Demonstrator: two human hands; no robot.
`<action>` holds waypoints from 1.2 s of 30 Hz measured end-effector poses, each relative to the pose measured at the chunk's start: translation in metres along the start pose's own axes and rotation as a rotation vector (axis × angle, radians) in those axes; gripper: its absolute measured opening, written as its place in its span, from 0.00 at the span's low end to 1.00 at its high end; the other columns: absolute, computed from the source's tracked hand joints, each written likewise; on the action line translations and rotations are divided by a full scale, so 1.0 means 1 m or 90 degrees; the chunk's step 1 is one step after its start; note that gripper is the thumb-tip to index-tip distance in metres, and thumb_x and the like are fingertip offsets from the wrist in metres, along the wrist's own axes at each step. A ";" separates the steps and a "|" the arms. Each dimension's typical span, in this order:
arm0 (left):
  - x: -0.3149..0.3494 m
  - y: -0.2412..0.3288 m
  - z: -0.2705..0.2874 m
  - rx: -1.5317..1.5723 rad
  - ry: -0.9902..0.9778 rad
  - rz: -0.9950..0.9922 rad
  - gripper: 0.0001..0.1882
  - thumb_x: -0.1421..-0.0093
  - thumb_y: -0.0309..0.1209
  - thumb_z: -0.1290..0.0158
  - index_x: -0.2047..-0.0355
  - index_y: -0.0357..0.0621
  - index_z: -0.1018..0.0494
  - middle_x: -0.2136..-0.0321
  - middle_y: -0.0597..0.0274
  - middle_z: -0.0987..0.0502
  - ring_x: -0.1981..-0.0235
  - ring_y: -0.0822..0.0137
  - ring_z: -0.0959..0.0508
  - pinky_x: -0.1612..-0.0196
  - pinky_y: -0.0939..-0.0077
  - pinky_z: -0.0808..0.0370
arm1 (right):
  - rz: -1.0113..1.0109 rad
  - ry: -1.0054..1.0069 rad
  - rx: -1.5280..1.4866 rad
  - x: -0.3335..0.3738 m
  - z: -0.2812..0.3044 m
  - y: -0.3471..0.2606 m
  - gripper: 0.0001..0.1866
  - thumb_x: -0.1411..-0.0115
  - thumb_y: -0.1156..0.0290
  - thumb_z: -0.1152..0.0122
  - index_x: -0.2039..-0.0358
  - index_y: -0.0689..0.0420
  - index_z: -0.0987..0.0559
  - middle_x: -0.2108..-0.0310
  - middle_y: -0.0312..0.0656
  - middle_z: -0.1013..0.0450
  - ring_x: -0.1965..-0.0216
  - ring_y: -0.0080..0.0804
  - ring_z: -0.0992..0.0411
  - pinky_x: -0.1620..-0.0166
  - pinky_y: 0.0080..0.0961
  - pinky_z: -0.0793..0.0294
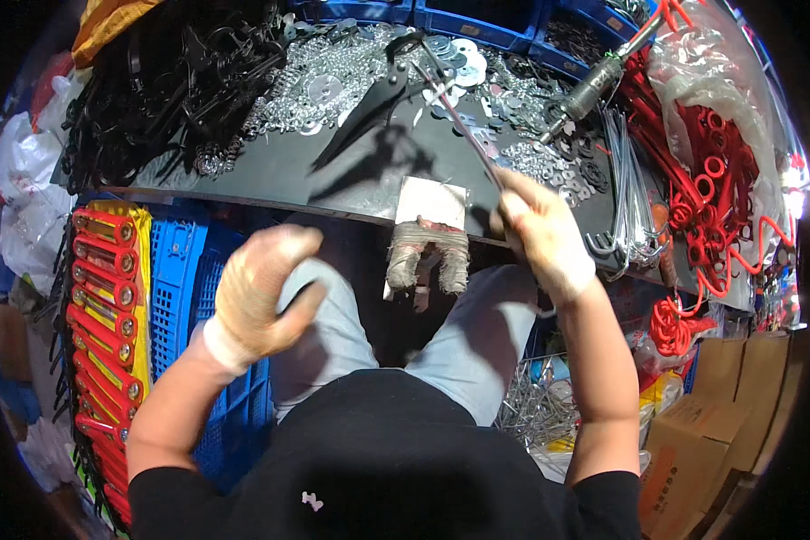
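Note:
My right hand, in a pale glove, is closed around one end of a thin metal rod. The rod slants up and to the left over the bench. Near its far end a black bracket with a pointed blade shape hangs above the bench top; I cannot tell how the two are joined. My left hand, also gloved and slightly blurred, hovers above my left thigh with thumb and fingers apart, holding nothing. Between the hands, a two-pronged holder wrapped in grey strips juts from the bench edge beside a white plate.
Black brackets heap up at the left; small metal parts cover the bench's back. A pneumatic screwdriver hangs at right, near hooked rods and red handles. Red-and-yellow tubes and a blue crate stand lower left.

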State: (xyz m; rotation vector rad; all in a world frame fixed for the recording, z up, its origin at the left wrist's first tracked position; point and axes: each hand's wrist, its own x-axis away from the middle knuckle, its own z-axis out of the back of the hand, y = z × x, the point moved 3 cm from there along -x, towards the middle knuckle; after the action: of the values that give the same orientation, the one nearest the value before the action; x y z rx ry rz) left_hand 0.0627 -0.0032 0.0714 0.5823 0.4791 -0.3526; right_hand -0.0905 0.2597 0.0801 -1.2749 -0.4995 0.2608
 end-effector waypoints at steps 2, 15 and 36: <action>0.047 -0.009 -0.002 0.108 -0.257 0.274 0.09 0.50 0.28 0.43 0.69 0.38 0.26 0.75 0.50 0.25 0.72 0.56 0.23 0.66 0.69 0.27 | 0.075 0.064 0.114 -0.030 0.016 0.018 0.22 0.41 0.73 0.51 0.46 0.63 0.31 0.68 0.37 0.27 0.66 0.21 0.31 0.61 0.20 0.32; 0.289 0.024 -0.003 0.510 -0.878 0.547 0.15 0.48 0.39 0.42 0.68 0.39 0.22 0.71 0.56 0.19 0.70 0.66 0.20 0.65 0.74 0.26 | -0.320 -0.615 0.193 0.178 -0.003 0.148 0.21 0.49 0.49 0.37 0.70 0.56 0.21 0.73 0.43 0.24 0.70 0.39 0.25 0.65 0.31 0.27; 0.217 0.012 -0.018 0.380 -0.605 0.728 0.13 0.46 0.38 0.44 0.73 0.39 0.25 0.76 0.60 0.23 0.72 0.66 0.24 0.66 0.69 0.27 | -0.246 -0.380 0.378 0.110 -0.069 0.158 0.12 0.51 0.61 0.39 0.68 0.54 0.20 0.70 0.49 0.24 0.65 0.45 0.25 0.60 0.34 0.27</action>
State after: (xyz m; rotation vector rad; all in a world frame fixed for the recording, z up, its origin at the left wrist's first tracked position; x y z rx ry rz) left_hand 0.2429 -0.0222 -0.0497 1.0668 -0.9149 0.3649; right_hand 0.0521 0.2962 -0.0621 -0.4880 -1.0711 0.4262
